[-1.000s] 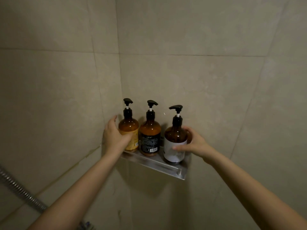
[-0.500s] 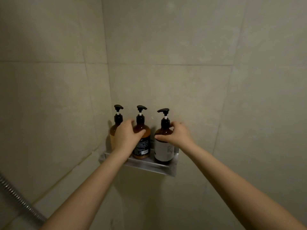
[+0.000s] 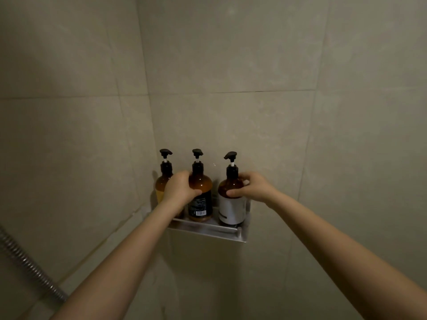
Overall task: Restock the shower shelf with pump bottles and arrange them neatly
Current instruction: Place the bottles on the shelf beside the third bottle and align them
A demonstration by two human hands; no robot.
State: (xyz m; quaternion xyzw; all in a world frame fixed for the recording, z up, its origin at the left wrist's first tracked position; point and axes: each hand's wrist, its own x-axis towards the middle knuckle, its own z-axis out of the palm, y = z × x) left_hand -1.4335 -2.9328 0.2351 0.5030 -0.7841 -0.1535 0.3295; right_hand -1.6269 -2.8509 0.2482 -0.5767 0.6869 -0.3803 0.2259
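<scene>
Three amber pump bottles with black pumps stand upright in a row on a metal shower shelf (image 3: 209,230) fixed to the tiled wall. My left hand (image 3: 179,190) grips the middle bottle (image 3: 201,196), which has a black label, and hides part of the left bottle (image 3: 161,183) with a yellow label. My right hand (image 3: 251,187) holds the shoulder of the right bottle (image 3: 231,204), which has a white label, thumb in front and fingers behind it.
Beige tiled walls meet in a corner just left of the shelf. A ribbed metal shower hose (image 3: 27,265) runs diagonally at the lower left.
My left hand moved from the left bottle to the middle bottle. My right hand slid up from the right bottle's label to its shoulder. The view shifted.
</scene>
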